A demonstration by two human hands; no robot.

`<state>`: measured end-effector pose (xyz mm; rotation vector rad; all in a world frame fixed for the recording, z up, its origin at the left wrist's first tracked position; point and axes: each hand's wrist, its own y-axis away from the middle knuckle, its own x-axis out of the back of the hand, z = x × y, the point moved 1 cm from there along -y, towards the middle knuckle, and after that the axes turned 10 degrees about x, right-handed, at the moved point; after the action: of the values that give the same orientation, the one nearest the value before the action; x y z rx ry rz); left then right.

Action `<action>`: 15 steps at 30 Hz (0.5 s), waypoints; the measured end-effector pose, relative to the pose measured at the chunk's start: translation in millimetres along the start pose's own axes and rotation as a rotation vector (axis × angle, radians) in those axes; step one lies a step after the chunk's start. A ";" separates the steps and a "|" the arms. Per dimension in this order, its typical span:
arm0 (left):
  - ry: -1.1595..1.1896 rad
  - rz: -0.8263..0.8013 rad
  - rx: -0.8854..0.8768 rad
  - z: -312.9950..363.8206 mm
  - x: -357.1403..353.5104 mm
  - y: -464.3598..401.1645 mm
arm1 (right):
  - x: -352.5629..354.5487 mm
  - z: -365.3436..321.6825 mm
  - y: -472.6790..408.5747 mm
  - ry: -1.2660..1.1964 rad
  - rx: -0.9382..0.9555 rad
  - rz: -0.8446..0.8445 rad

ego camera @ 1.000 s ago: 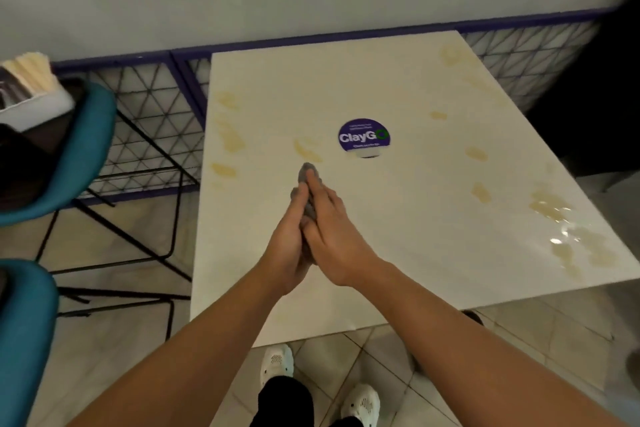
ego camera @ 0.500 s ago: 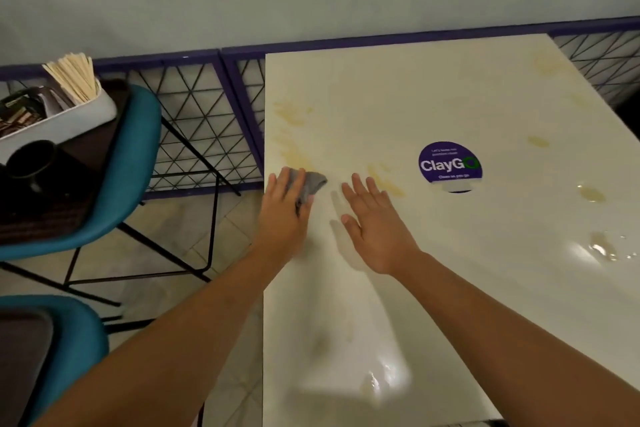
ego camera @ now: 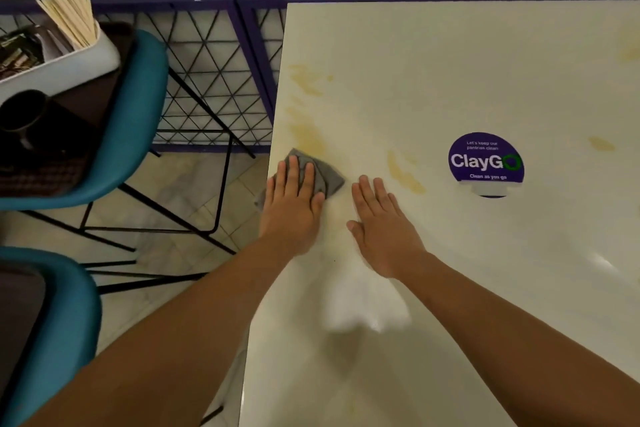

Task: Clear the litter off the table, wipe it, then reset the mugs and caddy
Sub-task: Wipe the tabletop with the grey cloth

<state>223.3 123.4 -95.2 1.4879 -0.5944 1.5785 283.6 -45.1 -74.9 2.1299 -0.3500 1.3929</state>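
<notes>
My left hand (ego camera: 292,203) presses a grey cloth (ego camera: 329,177) flat on the left edge of the cream table (ego camera: 450,73), fingers straight. Just to its right, my right hand (ego camera: 382,225) lies flat on the tabletop with fingers straight and holds nothing. Yellowish stains (ego camera: 308,135) mark the table ahead of the cloth and near the round purple ClayGo sticker (ego camera: 485,161). The white caddy (ego camera: 69,62) with wooden sticks and a dark mug (ego camera: 24,114) sit on a dark tray (ego camera: 110,80) on the teal chair (ego camera: 135,107) at the left.
A second teal chair (ego camera: 62,322) stands at the lower left. A black wire fence with a purple frame (ego camera: 214,80) runs behind the chairs and along the table's far edge. Tiled floor shows between the chairs and the table.
My hands, clasped together round the cloth a second ago, have parted. The left one now presses the cloth flat at the table's left edge and has spread it a little.
</notes>
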 end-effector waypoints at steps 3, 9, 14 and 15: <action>-0.022 0.023 -0.094 2.2 -4.6 28.2 | -3.2 1.3 -0.1 0.006 0.008 0.028; -0.015 -0.007 0.095 -8.0 2.3 -3.3 | -5.2 3.7 -2.6 0.016 0.019 0.030; -0.030 -0.014 -0.071 23.1 -2.3 17.5 | -3.8 6.8 -0.9 0.017 0.035 0.032; -0.044 -0.019 -0.119 16.0 -2.6 30.7 | -3.7 6.9 -1.0 0.015 0.037 0.042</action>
<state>206.4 93.9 -88.4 1.4380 -0.6857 1.4729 287.8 -48.7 -80.6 2.1516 -0.3679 1.4492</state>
